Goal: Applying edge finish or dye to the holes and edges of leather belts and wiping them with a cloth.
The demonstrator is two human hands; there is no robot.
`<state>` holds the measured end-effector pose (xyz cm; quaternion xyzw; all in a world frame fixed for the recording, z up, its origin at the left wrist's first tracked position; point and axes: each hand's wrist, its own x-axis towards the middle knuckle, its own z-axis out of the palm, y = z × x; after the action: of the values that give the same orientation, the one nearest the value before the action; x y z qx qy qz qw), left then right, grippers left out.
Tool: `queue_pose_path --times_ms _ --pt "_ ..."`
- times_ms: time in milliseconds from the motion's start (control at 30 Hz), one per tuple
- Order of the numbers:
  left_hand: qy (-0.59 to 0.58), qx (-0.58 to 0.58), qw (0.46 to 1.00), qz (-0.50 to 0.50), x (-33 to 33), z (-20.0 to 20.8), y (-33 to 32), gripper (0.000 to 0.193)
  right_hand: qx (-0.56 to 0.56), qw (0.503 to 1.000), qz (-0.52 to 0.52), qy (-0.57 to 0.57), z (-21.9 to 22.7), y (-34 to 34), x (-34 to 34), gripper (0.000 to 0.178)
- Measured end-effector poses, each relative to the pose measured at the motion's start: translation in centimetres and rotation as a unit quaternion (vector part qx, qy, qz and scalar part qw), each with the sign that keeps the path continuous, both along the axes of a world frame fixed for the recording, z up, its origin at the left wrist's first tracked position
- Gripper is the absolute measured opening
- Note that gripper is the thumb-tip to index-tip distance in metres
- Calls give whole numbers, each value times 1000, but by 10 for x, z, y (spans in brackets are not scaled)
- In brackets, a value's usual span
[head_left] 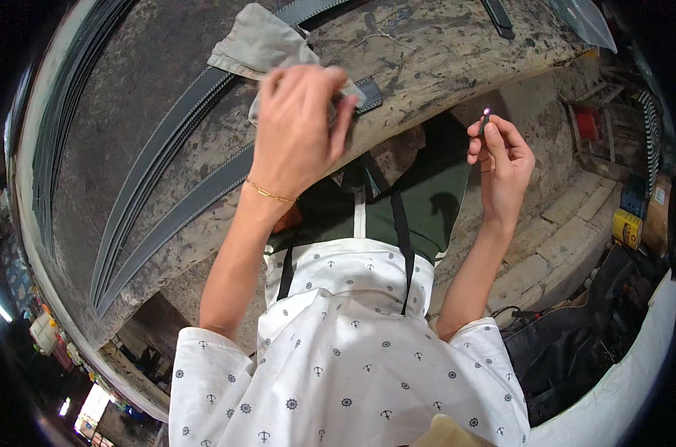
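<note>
My left hand (295,123), slightly blurred, is closed on a pale grey cloth (260,41) over the worktop. Part of the cloth bunches under my fingers, against the end of a dark grey belt strap (368,95) with light stitching along its edge. To the right, beyond the worktop's near edge, my right hand (506,153) is raised, its fingers closed round a small dark lighter (484,124). A small pinkish-white flame glows at the lighter's tip. Most of the lighter's body is hidden by my fingers.
Several more stitched straps (159,145) lie curved across the stained worktop (427,56), with a thick bundle of straps (61,97) at the far left. Another strap end (498,18) lies at the top. A wooden stool (595,123) and a yellow box (627,228) stand at the right.
</note>
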<state>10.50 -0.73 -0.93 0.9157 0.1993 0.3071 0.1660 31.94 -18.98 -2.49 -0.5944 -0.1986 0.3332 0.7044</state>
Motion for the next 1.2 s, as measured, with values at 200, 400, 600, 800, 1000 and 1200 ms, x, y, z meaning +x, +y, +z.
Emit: queue_pose_path --times_ms 200,400,600,800,1000,1200 --pt "92 63 990 -88 -1 11 2 40 13 1000 4 0 -3 -1 2 17" --pt "81 75 991 -80 -2 5 -2 39 21 1000 13 -4 -2 6 -2 17" --pt "63 69 993 -76 0 5 -3 34 11 1000 8 -13 -3 10 -6 17" --pt "59 39 995 -70 -3 3 0 28 -3 995 -36 -88 10 25 -11 17" --pt "24 60 993 103 -19 11 7 47 -51 861 -125 -490 14 36 -19 16" --pt "100 55 978 175 -41 0 32 60 -37 794 -61 -604 -15 43 -22 22"
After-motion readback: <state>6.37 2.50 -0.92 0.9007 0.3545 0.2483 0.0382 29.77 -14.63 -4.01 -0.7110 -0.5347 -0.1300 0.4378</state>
